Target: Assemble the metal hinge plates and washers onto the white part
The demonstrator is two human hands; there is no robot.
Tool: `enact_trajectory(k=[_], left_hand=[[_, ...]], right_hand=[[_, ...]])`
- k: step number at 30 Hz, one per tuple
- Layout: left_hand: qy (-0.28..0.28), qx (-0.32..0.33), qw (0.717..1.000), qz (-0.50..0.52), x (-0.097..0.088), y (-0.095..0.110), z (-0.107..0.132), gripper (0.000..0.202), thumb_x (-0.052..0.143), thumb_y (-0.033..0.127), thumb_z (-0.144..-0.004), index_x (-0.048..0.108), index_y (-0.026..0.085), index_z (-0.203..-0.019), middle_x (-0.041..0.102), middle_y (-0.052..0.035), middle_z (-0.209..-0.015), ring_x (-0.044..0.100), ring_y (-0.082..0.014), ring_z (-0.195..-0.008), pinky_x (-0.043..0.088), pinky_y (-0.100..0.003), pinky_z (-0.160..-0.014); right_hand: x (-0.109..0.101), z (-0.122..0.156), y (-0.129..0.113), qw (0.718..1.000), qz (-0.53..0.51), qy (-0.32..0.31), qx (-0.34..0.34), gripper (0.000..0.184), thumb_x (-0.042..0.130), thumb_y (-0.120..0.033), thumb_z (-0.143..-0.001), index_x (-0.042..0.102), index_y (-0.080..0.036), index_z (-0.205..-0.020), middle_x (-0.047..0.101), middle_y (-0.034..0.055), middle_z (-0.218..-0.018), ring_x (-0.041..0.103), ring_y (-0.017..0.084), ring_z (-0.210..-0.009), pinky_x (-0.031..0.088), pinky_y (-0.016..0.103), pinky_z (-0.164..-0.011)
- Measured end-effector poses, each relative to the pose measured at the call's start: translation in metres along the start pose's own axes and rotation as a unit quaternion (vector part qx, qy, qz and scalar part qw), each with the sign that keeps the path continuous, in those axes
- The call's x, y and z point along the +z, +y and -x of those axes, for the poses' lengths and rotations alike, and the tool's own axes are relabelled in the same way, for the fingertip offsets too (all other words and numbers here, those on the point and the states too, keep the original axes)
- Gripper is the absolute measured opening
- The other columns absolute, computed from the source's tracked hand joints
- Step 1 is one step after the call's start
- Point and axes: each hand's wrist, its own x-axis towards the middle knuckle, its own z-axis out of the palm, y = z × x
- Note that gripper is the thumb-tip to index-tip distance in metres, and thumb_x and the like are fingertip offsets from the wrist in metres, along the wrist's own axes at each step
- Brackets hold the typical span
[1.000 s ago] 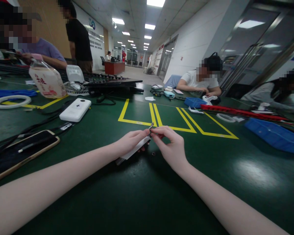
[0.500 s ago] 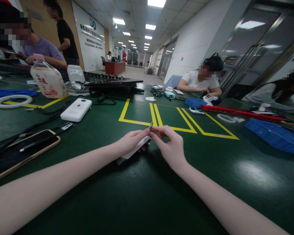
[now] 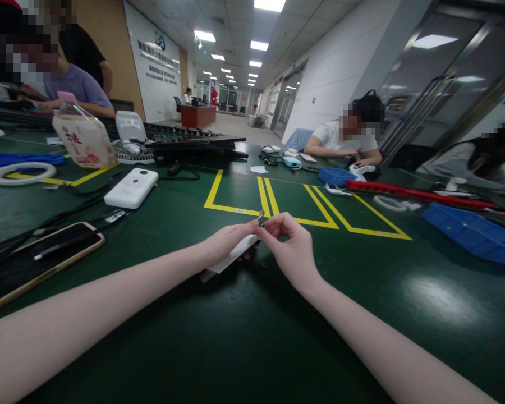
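My left hand [image 3: 231, 241] is closed around a long flat white piece [image 3: 235, 255], whose near end with a clear or dark edge sticks out below the palm. At its far end a small bent metal part [image 3: 261, 217] pokes up past the fingertips. My right hand [image 3: 292, 244] pinches with thumb and forefinger at this metal part, right against the left fingertips; the exact contact is too small to make out. On the green table [image 3: 219, 348], just below the hands, lies a tiny ring-like piece [image 3: 265, 264].
Yellow tape outlines [image 3: 235, 210] mark the table ahead. To the left are a phone [image 3: 67, 252], a white power bank [image 3: 131, 188], cables and a drink bottle [image 3: 82, 134]. Blue trays [image 3: 475, 233] and a red strip [image 3: 421, 193] lie right. Other people sit around the table.
My right hand has shifted slightly left and its fingers have curled a little more by the metal part. My left hand stays almost still. A standing person at the left has leaned.
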Motion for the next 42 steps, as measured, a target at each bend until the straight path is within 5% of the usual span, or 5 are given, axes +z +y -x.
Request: enact_trajectory(k=[5,12,25,32,42], left_hand=[[-0.048,-0.042,0.998,0.021,0.002,0.015,0.002,0.073,0.037,0.079,-0.079,0.066,0.016,-0.102,0.065,-0.0076,-0.091,0.056,-0.0176,-0.071,0.042,-0.028,-0.062],[-0.061,-0.011,0.997,0.053,0.013,0.023,0.008,0.050,0.042,0.053,-0.093,0.060,0.017,-0.123,0.063,-0.0086,-0.121,0.054,-0.0269,-0.114,0.041,-0.037,-0.093],[-0.008,-0.023,0.990,0.139,0.025,0.031,0.012,0.039,0.039,0.042,-0.096,0.060,0.015,-0.116,0.066,-0.0080,-0.108,0.059,-0.0229,-0.097,0.043,-0.033,-0.084],[0.115,0.114,0.987,-0.012,0.020,0.040,0.013,0.037,0.048,0.048,-0.089,0.063,0.014,-0.092,0.064,-0.0051,-0.089,0.058,-0.0206,-0.086,0.044,-0.029,-0.077],[0.126,0.235,0.956,-0.118,0.011,0.050,0.024,0.038,0.051,0.041,-0.089,0.054,0.017,-0.119,0.061,-0.0058,-0.103,0.058,-0.0204,-0.093,0.046,-0.033,-0.086]], right_hand=[[0.000,-0.001,-0.001,1.000,0.003,-0.002,-0.005,0.016,0.069,-0.025,-0.078,0.058,-0.014,-0.077,0.050,-0.0034,-0.063,0.045,0.007,-0.055,0.037,0.019,-0.052],[0.000,0.002,-0.003,0.998,0.035,0.001,-0.044,0.010,0.066,-0.019,-0.078,0.058,-0.015,-0.077,0.053,-0.0025,-0.068,0.049,0.008,-0.059,0.040,0.020,-0.057],[-0.001,0.004,0.001,0.997,0.031,0.010,-0.068,0.027,0.067,-0.024,-0.079,0.055,-0.018,-0.102,0.059,-0.0009,-0.084,0.053,0.008,-0.059,0.044,0.023,-0.059],[-0.010,0.006,0.007,0.998,-0.008,0.023,-0.056,0.045,0.069,-0.032,-0.081,0.049,-0.021,-0.119,0.059,0.0020,-0.098,0.051,0.008,-0.059,0.048,0.025,-0.060],[-0.053,-0.012,0.025,0.996,0.050,0.074,0.002,0.029,0.059,-0.037,-0.087,0.059,-0.016,-0.106,0.061,0.0045,-0.094,0.053,0.010,-0.061,0.044,0.025,-0.057]])
